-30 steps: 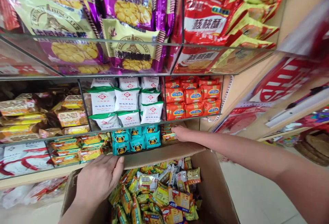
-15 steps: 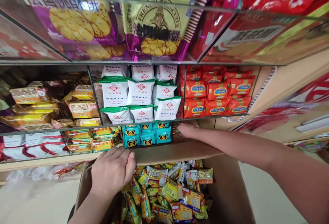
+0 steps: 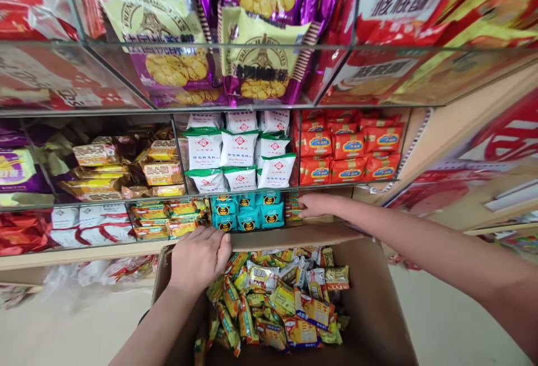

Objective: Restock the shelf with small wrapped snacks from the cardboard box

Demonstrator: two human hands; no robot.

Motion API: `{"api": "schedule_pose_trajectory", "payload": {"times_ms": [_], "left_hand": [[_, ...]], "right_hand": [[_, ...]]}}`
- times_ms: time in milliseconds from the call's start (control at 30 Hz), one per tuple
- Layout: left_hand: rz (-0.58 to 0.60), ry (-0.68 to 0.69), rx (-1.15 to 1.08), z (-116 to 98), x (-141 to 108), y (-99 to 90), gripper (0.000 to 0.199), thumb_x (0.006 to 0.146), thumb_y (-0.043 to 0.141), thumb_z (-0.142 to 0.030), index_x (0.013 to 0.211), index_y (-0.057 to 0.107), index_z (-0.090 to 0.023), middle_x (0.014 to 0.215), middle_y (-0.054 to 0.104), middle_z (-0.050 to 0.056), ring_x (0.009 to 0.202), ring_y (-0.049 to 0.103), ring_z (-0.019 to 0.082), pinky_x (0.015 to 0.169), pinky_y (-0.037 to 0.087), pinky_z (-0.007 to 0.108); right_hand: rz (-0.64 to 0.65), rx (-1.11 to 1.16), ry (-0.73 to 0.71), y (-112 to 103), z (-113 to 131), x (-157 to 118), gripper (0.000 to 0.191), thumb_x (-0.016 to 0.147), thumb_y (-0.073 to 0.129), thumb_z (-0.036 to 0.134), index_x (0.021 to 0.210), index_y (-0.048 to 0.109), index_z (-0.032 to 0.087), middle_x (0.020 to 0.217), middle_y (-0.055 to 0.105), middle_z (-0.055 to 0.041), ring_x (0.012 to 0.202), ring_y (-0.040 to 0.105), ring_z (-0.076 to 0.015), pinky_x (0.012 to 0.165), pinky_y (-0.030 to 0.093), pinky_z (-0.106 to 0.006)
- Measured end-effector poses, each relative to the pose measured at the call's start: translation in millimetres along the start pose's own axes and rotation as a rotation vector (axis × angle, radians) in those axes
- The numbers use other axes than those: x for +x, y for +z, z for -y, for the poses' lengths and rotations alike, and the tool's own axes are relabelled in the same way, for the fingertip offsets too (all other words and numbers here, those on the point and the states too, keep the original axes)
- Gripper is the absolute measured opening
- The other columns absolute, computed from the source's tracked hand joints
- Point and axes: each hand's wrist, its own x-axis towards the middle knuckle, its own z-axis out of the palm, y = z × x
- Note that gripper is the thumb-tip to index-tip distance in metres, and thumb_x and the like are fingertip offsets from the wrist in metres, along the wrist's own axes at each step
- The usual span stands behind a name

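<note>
My left hand (image 3: 202, 256) is closed over the near flap of an open cardboard box (image 3: 370, 293), thumb on top and fingertips hidden behind the edge. Inside the box lies a loose heap of small wrapped snack packets (image 3: 273, 301), mostly yellow and green. My right hand (image 3: 315, 205) reaches into the lowest shelf compartment, its fingers curled against a stack of thin green and orange packets (image 3: 292, 207). What those fingers hold, if anything, is hidden. Just left of that stack sit teal packets (image 3: 247, 212) behind a clear divider.
Above are white and green packets (image 3: 239, 150), red packets (image 3: 348, 150) and brown-gold packets (image 3: 98, 156). Large biscuit bags (image 3: 263, 63) lean behind a clear shelf front (image 3: 269, 46) near the top. Plastic bags (image 3: 84, 279) hang below the shelf at left.
The view has shifted, showing more of the left shelf and upper bags. My right hand's fingers now show more plainly at the packet stack. My left hand keeps its hold on the box.
</note>
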Motion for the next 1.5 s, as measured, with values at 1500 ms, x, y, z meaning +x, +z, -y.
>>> {"api": "schedule_pose_trajectory", "payload": {"times_ms": [1500], "left_hand": [[-0.084, -1.065, -1.461, -130.8, -59.1, -7.6, 0.035, 0.069, 0.057, -0.057, 0.07, 0.053, -0.022, 0.065, 0.06, -0.003, 0.064, 0.057, 0.014, 0.063, 0.05, 0.025]], "right_hand": [[-0.788, 1.694, 0.035, 126.7, 148.1, -118.4, 0.041, 0.086, 0.034, 0.054, 0.063, 0.038, 0.02, 0.06, 0.038, 0.0013, 0.057, 0.039, -0.0126, 0.053, 0.033, -0.024]]}}
